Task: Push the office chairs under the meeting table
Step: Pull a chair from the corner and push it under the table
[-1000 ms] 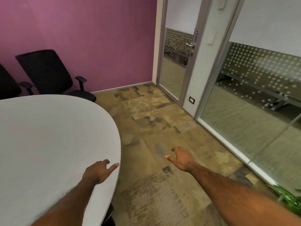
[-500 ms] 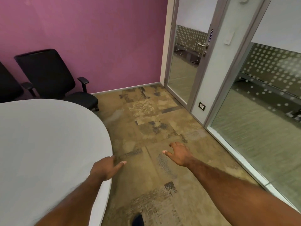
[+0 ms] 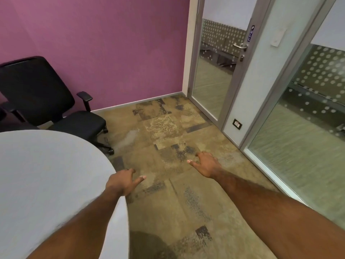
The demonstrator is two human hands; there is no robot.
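Note:
A black office chair (image 3: 46,101) with armrests stands at the far left, between the purple wall and the rounded end of the white meeting table (image 3: 46,174). Its seat faces right, and its wheeled base shows beside the table edge. A second dark chair's armrest is cut off at the left border. My left hand (image 3: 123,181) hovers just past the table's rim, fingers loosely apart, holding nothing. My right hand (image 3: 205,164) is stretched out over the carpet with spread fingers, also empty. Both hands are well short of the chair.
The purple wall (image 3: 112,43) closes off the far side. A glass door (image 3: 214,71) with a metal handle and a frosted-dot glass partition (image 3: 308,118) run along the right. Patterned brown carpet (image 3: 168,137) lies between table and glass. A dark shape shows at the bottom edge.
The view has moved forward around the table's end, so the chair appears larger and nearer. Both hands have stayed out in front, empty, the left now past the table rim.

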